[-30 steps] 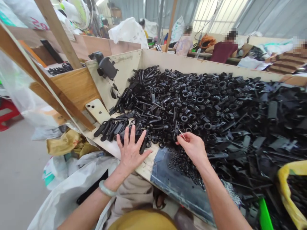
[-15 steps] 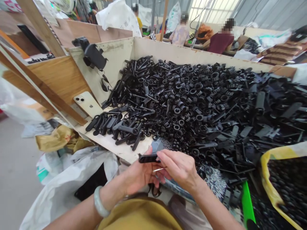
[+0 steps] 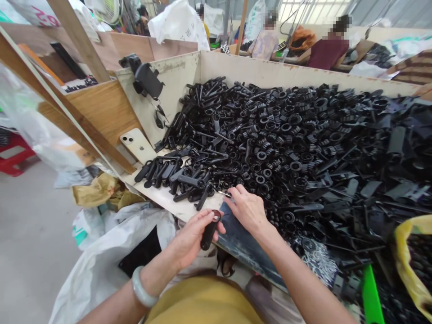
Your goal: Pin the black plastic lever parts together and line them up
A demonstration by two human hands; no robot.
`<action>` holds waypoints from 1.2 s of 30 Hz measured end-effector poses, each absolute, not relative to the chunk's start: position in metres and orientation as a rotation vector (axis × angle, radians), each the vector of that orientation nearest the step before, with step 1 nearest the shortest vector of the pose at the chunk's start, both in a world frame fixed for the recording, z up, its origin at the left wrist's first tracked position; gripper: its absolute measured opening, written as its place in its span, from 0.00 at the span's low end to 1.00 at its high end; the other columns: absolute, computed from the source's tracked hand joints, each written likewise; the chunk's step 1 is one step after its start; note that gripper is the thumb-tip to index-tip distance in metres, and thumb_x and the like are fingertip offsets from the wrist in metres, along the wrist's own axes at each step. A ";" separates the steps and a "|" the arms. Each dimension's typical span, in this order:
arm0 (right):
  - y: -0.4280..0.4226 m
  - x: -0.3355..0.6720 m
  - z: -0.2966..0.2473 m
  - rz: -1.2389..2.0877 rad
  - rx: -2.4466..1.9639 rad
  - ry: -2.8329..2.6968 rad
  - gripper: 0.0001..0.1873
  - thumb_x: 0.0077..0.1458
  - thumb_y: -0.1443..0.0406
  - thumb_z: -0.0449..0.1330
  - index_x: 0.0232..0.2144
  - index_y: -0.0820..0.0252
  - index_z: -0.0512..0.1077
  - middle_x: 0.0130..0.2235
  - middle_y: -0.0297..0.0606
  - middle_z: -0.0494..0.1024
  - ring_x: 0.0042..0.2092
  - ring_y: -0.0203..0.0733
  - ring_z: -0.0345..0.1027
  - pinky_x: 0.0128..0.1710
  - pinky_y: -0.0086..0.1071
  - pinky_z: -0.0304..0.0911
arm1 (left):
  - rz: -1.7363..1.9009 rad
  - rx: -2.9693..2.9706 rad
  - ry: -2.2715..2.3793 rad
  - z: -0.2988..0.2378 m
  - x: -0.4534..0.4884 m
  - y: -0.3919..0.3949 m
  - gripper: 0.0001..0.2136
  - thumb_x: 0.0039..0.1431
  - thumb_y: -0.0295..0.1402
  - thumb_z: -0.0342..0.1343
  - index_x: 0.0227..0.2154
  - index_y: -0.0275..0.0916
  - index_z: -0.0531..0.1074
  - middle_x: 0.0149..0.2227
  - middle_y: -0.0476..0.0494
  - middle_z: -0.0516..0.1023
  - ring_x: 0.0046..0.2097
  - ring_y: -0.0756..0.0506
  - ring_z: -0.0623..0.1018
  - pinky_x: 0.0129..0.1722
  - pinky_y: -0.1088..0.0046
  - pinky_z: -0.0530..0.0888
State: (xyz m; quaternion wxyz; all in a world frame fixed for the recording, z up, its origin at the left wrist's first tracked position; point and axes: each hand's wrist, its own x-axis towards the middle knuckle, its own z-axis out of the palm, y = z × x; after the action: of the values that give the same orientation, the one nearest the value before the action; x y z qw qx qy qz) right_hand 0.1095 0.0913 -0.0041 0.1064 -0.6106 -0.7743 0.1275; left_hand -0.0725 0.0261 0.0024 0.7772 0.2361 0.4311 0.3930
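My left hand (image 3: pixel 197 234) is closed round a black plastic handle part (image 3: pixel 208 235), its ring end facing up and its rounded end pointing down. To the right and a little farther off, my right hand (image 3: pixel 248 209) reaches over the front edge of the heap of black parts (image 3: pixel 243 148). A thin shiny metal tool (image 3: pixel 224 194) sticks out leftward from its fingertips; its exact kind is unclear. Under my right hand lies a dark blue-grey surface (image 3: pixel 245 243). Left of it, several black handle parts (image 3: pixel 168 173) with ring ends are gathered on the pale board.
A white phone (image 3: pixel 137 145) leans at the left wall, below a black phone holder (image 3: pixel 147 80) and hanging keys (image 3: pixel 159 116). Small silver pins (image 3: pixel 320 261) lie at right, near a green plate (image 3: pixel 372 294) and a yellow-rimmed sack (image 3: pixel 401 256). Several people sit beyond the back wall.
My hands have parted: the right moved forward to the heap's edge with the metal tool, while the left turned the handle part from level to ring end up. The view shifted slightly.
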 end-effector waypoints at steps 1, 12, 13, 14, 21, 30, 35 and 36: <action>0.095 0.107 -0.005 0.399 -1.819 -2.262 0.09 0.67 0.63 0.58 0.44 0.57 0.78 0.46 0.43 0.79 0.39 0.44 0.78 0.34 0.31 0.64 | 0.850 0.476 0.911 0.004 -0.072 0.025 0.16 0.62 0.43 0.62 0.43 0.34 0.76 0.33 0.42 0.81 0.31 0.51 0.75 0.34 0.77 0.72; 0.015 0.142 0.003 1.720 -1.309 -1.126 0.23 0.56 0.46 0.67 0.32 0.61 0.76 0.22 0.25 0.64 0.21 0.28 0.46 0.20 0.24 0.44 | 0.773 0.493 0.845 0.008 -0.046 0.020 0.19 0.56 0.46 0.68 0.42 0.37 0.75 0.31 0.50 0.71 0.29 0.53 0.67 0.25 0.78 0.63; 0.006 0.142 0.001 1.737 -1.307 -1.028 0.24 0.54 0.45 0.68 0.31 0.61 0.76 0.21 0.24 0.61 0.21 0.27 0.43 0.20 0.23 0.42 | 0.747 0.525 0.835 0.008 -0.040 0.018 0.20 0.55 0.47 0.68 0.42 0.38 0.74 0.30 0.51 0.70 0.28 0.54 0.67 0.25 0.78 0.63; -0.001 0.141 -0.001 1.709 -1.324 -0.957 0.25 0.53 0.45 0.69 0.30 0.61 0.76 0.20 0.23 0.59 0.21 0.26 0.42 0.19 0.23 0.41 | 0.724 0.554 0.829 0.007 -0.035 0.017 0.20 0.55 0.47 0.69 0.42 0.38 0.74 0.30 0.52 0.69 0.28 0.54 0.66 0.25 0.78 0.62; -0.029 0.145 -0.009 1.051 -1.559 -1.145 0.21 0.57 0.49 0.67 0.45 0.57 0.81 0.33 0.36 0.80 0.27 0.35 0.64 0.27 0.29 0.62 | 0.717 0.723 0.907 -0.006 -0.010 0.010 0.18 0.61 0.44 0.63 0.48 0.41 0.70 0.32 0.53 0.68 0.28 0.54 0.66 0.26 0.78 0.62; -0.039 0.167 -0.008 0.952 -1.498 -1.178 0.13 0.60 0.55 0.66 0.39 0.57 0.83 0.35 0.39 0.83 0.31 0.40 0.73 0.30 0.30 0.68 | 0.507 0.745 0.780 0.005 -0.014 0.006 0.22 0.58 0.30 0.58 0.56 0.40 0.65 0.30 0.51 0.75 0.30 0.51 0.72 0.32 0.74 0.66; -0.041 0.164 -0.007 0.978 -1.440 -1.211 0.10 0.62 0.58 0.66 0.42 0.54 0.83 0.34 0.36 0.78 0.32 0.39 0.75 0.31 0.29 0.69 | 0.438 0.909 0.753 -0.001 -0.016 0.004 0.16 0.61 0.31 0.55 0.51 0.38 0.67 0.30 0.49 0.77 0.29 0.50 0.74 0.30 0.73 0.66; -0.041 0.164 -0.007 0.973 -1.436 -1.223 0.10 0.62 0.58 0.66 0.42 0.54 0.83 0.34 0.35 0.77 0.32 0.39 0.74 0.31 0.29 0.69 | 0.419 0.937 0.770 -0.001 -0.015 0.004 0.15 0.61 0.31 0.55 0.50 0.38 0.67 0.29 0.51 0.76 0.28 0.50 0.72 0.29 0.74 0.65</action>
State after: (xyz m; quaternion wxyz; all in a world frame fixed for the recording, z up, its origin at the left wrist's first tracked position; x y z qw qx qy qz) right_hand 0.1635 -0.0412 -0.0075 0.4877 -0.5906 -0.5030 0.4003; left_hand -0.0153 0.0042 -0.0014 0.8011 0.4370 0.3591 0.1956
